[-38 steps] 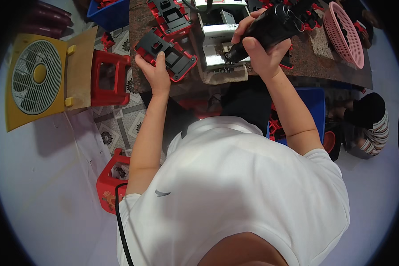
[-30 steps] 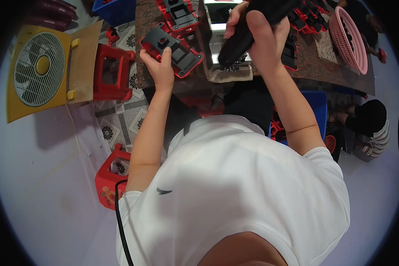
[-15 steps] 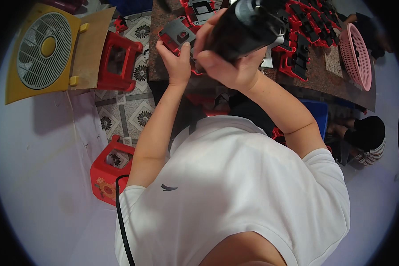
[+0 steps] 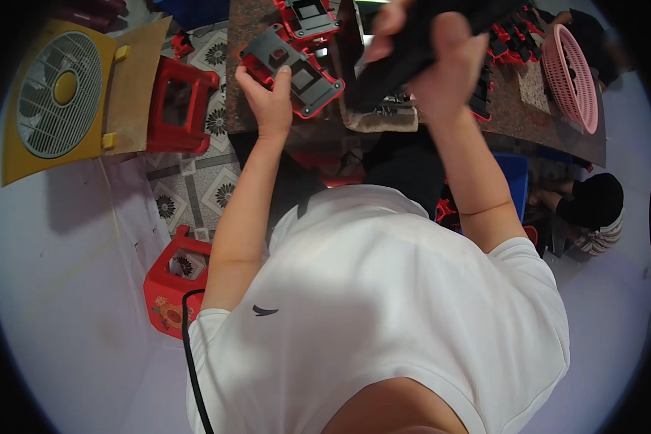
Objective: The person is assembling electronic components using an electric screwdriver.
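Note:
My left hand [image 4: 271, 107] grips the near left edge of a red-and-grey plastic housing [image 4: 312, 88], its thumb lying on the grey face. The housing has dark rectangular recesses and is tilted on the table. A similar red-and-grey housing [image 4: 312, 16] lies just beyond it. My right hand [image 4: 452, 76], blurred by motion, is closed around a bulky black handheld tool [image 4: 398, 69], whose exact kind I cannot make out. The tool is above a fixture with a tan padded edge [image 4: 383, 121], hiding most of it.
Several red-and-black parts [image 4: 517, 40] sit at the right of the speckled table [image 4: 550, 134], near a pink basket [image 4: 575, 83]. On the left are a yellow fan [image 4: 65, 88] and red stools [image 4: 177, 289]. Another person [image 4: 600, 213] is at the right, beyond a blue bin [image 4: 512, 177].
My right hand has moved right with the black tool, now tilted differently and uncovering the housing at my left hand. The whole view has shifted slightly.

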The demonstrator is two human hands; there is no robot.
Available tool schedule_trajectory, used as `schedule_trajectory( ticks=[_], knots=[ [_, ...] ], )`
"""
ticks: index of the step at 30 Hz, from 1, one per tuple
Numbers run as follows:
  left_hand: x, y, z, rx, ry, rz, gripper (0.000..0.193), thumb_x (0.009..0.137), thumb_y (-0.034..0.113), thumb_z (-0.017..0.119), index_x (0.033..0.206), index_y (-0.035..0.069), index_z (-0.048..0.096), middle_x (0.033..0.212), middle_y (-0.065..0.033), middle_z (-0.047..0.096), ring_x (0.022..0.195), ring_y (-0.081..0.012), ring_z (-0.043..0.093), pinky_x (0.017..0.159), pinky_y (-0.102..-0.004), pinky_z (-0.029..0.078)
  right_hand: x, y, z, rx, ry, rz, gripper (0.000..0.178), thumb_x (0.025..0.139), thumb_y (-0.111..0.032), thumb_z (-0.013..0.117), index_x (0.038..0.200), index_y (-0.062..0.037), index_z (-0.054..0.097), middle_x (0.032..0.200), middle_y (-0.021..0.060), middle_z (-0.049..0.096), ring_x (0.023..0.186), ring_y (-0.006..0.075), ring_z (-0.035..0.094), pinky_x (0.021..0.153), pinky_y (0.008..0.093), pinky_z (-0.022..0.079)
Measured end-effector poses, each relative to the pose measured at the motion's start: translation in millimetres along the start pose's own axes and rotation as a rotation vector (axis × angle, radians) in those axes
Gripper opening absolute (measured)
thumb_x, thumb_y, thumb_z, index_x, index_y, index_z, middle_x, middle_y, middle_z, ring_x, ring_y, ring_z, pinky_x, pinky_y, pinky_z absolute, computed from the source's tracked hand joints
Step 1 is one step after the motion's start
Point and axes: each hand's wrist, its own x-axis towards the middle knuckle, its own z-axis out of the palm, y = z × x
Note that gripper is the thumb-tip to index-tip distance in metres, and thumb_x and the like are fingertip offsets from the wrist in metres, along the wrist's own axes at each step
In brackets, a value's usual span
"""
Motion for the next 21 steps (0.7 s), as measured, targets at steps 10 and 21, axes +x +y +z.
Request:
schedule_trajectory(
  ticks=[10,21],
  knots=[
    [1,3,8,-0.106,-0.029,-0.037,0.063,0.082,0.012,0.068,0.129,-0.006,0.029,0.122,-0.0183,0.046,0.111,-0.0235,0.048,0.099,-0.0341,0.037,-24,8,-70,-0.345,-0.079,-0.388,0.027,0.079,0.002,0.071,0.1,0.0022,0.054,0.071,0.0072,0.062,0.062,0.0113,0.059,0.056,0.0228,0.047],
    [14,-5,-11,-0.194,-0.193,-0.094,0.07,0.081,0.013,0.068,0.137,-0.002,0.027,0.129,-0.0158,0.046,0.119,-0.0218,0.046,0.103,-0.0338,0.035,54,17,-18,-0.199,-0.068,-0.194,0.03,0.088,-0.024,0.069,0.099,-0.0039,0.05,0.07,0.0062,0.059,0.057,0.0133,0.058,0.051,0.0274,0.049]
  ],
)
